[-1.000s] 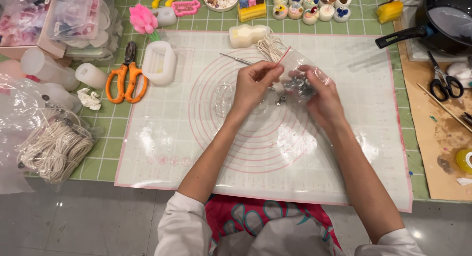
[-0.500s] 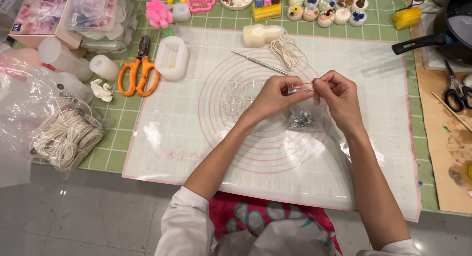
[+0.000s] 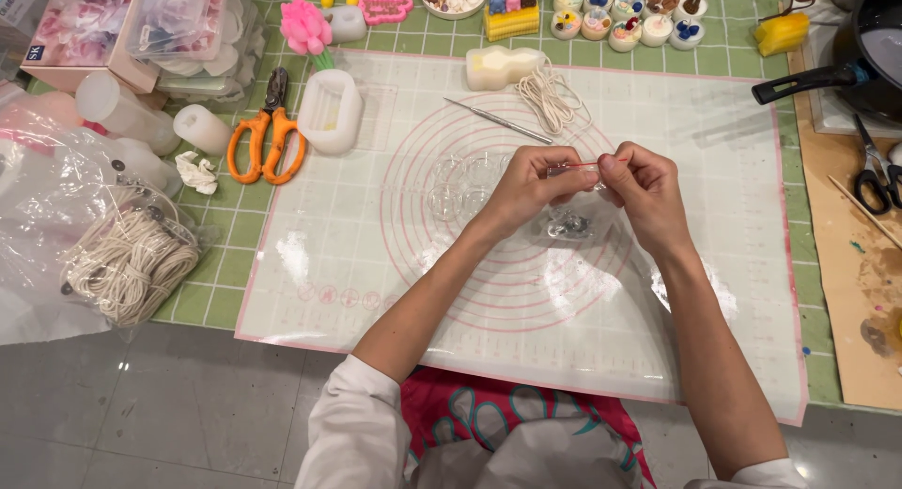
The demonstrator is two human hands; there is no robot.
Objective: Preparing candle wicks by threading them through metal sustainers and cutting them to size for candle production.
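Orange-handled scissors point(image 3: 266, 135) lie left of a white oblong silicone mould point(image 3: 329, 110); a coil of cream wick cord point(image 3: 129, 264) sits in clear plastic, black-handled scissors point(image 3: 875, 174) far right

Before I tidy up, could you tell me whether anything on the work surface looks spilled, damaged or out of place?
Nothing looks spilled or broken. Only a crumpled white scrap lies loose beside the orange scissors; both hands pinch a small clear bag.
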